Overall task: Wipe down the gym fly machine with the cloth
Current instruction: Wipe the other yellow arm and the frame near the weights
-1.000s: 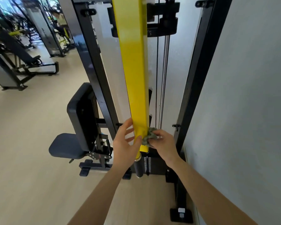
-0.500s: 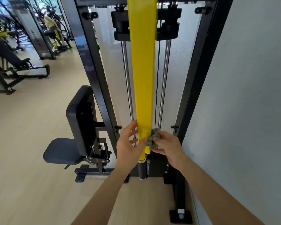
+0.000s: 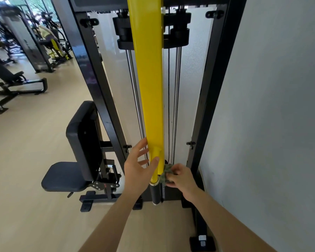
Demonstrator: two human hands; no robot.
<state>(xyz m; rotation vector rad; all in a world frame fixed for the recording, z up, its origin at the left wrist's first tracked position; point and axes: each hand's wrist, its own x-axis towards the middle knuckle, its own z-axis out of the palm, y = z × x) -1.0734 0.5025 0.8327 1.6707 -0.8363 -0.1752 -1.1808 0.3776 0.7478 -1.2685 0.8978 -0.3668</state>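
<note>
A grey wall [image 3: 271,106] is seen filling the side toward 3 o'clock, and a pale floor [image 3: 25,179] is spread toward 9 o'clock. The fly machine [image 3: 102,88] is stood upright in the centre, its black frame set just beside the wall. Its long yellow arm [image 3: 149,88] is hung from 12 o'clock down to just below the centre, in front of steel guide rods [image 3: 176,97]. A black back pad [image 3: 82,139] and seat [image 3: 62,176] are mounted at 8 o'clock of the arm's lower end. Below the arm, at 6 o'clock, a black handle grip [image 3: 155,194] is fixed.

The left hand [image 3: 136,166] is held at 9 o'clock of the arm's lower end. Its fingers [image 3: 142,143] are spread and nearly straight beside the arm's left edge, and the thumb is laid on the yellow stem. Whether the fingertips touch the arm's back cannot be told.

The right hand [image 3: 182,179] is placed at 3 o'clock of the stem. The cloth [image 3: 165,174], a small grey-green wad, is pinched in its curled fingers and pressed against the stem's right edge.
</note>
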